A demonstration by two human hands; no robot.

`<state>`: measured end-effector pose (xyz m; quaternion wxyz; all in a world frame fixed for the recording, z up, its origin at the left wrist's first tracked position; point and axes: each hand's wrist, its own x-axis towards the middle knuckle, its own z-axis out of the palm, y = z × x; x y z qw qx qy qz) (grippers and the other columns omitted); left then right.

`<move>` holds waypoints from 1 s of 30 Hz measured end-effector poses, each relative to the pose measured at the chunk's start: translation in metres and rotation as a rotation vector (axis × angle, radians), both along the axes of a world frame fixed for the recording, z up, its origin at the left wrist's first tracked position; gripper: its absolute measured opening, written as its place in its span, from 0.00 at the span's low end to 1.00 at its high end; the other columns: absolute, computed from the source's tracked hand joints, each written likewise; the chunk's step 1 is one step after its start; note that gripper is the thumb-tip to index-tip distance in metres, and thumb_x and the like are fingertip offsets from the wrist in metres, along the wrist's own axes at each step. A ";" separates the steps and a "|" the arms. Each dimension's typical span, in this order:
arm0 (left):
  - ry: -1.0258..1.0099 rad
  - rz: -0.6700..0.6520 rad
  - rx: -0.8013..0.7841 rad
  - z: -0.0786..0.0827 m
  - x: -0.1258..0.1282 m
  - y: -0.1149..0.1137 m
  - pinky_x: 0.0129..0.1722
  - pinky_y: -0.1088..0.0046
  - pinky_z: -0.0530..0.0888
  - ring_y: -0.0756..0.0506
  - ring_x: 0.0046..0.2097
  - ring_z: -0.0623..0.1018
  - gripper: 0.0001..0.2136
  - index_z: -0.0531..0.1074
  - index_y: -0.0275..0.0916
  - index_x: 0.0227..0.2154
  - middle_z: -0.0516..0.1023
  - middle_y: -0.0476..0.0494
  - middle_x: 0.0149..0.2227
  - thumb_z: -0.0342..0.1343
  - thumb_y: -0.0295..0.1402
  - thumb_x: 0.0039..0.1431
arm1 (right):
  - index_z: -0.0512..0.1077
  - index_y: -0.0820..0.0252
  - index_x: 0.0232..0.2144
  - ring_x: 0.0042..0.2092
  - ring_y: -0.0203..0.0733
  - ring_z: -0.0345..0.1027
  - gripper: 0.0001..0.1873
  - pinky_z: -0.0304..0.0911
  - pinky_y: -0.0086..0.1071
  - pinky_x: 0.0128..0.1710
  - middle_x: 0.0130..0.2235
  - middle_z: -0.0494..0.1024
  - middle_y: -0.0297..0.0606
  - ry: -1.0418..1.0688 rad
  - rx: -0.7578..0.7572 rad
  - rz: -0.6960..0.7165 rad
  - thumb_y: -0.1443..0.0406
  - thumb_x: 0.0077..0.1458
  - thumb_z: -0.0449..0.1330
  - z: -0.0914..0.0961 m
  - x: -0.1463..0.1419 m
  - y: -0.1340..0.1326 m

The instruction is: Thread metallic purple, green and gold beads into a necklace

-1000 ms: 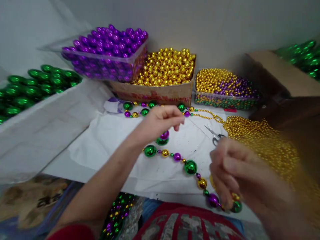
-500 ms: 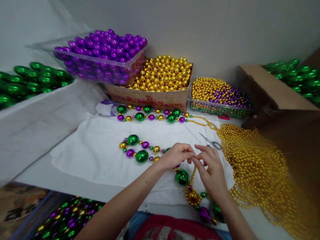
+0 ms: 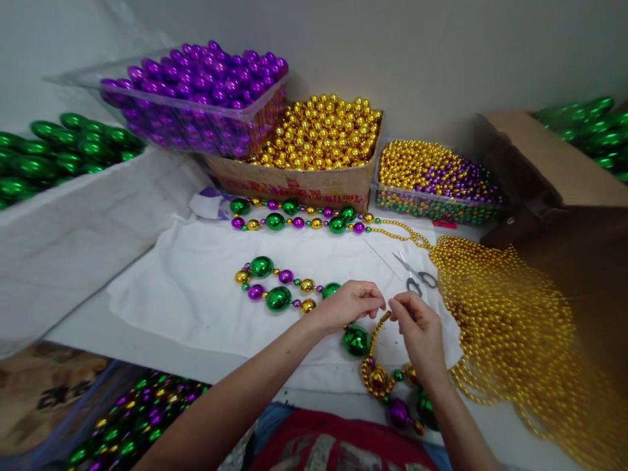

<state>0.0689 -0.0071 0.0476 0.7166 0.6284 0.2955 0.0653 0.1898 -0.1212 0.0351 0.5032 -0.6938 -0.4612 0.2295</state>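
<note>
My left hand [image 3: 352,305] and my right hand [image 3: 418,330] meet over a white cloth [image 3: 196,294], fingertips pinched close together. A thin gold bead strand [image 3: 379,327] runs down from my right fingers. It belongs to a necklace of large green, gold and purple balls [image 3: 279,291] that lies on the cloth and curls toward me, with a big green ball [image 3: 356,341] just under my left hand. Small scissors [image 3: 417,278] lie just beyond my hands.
A finished necklace [image 3: 299,217] lies further back. Behind it stand a tub of purple balls [image 3: 196,98], a cardboard box of gold balls [image 3: 318,137] and a tray of small mixed beads [image 3: 436,180]. Gold strands [image 3: 510,327] heap on the right. Green balls [image 3: 53,157] fill the left.
A second ago my hands were apart and raised, the right blurred. They came down together over the cloth, laid the necklace flat, and now pinch the strand's end.
</note>
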 end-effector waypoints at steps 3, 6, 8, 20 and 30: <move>0.007 0.068 0.018 -0.004 0.001 0.000 0.19 0.79 0.51 0.56 0.19 0.58 0.09 0.69 0.35 0.28 0.67 0.53 0.20 0.52 0.36 0.51 | 0.70 0.58 0.28 0.46 0.45 0.62 0.08 0.59 0.37 0.41 0.42 0.71 0.41 -0.161 0.071 -0.088 0.62 0.56 0.57 0.005 0.002 -0.006; 0.046 0.087 0.096 -0.005 0.003 -0.001 0.20 0.79 0.54 0.55 0.19 0.60 0.08 0.70 0.35 0.28 0.68 0.53 0.20 0.52 0.35 0.52 | 0.70 0.57 0.28 0.54 0.48 0.56 0.06 0.53 0.44 0.51 0.54 0.66 0.41 -0.385 0.140 -0.091 0.65 0.56 0.56 0.016 -0.001 -0.010; 0.032 0.050 0.165 -0.005 0.005 -0.002 0.22 0.79 0.59 0.55 0.22 0.64 0.06 0.71 0.35 0.27 0.69 0.52 0.21 0.51 0.32 0.51 | 0.68 0.57 0.27 0.53 0.47 0.58 0.06 0.53 0.42 0.51 0.53 0.67 0.41 -0.330 0.077 0.023 0.66 0.56 0.55 0.021 -0.004 -0.008; -0.015 -0.038 0.075 0.003 -0.003 -0.006 0.26 0.78 0.65 0.54 0.25 0.69 0.05 0.69 0.34 0.27 0.70 0.51 0.22 0.52 0.32 0.53 | 0.63 0.58 0.23 0.24 0.34 0.55 0.13 0.50 0.28 0.23 0.22 0.62 0.29 0.173 -0.089 0.071 0.59 0.56 0.54 0.006 0.001 0.000; -0.067 0.122 0.027 -0.025 -0.013 -0.002 0.24 0.79 0.64 0.54 0.23 0.68 0.09 0.68 0.35 0.28 0.69 0.52 0.21 0.55 0.38 0.53 | 0.69 0.58 0.26 0.35 0.41 0.62 0.11 0.60 0.34 0.32 0.33 0.69 0.38 0.092 -0.003 -0.096 0.57 0.54 0.58 -0.002 0.024 -0.011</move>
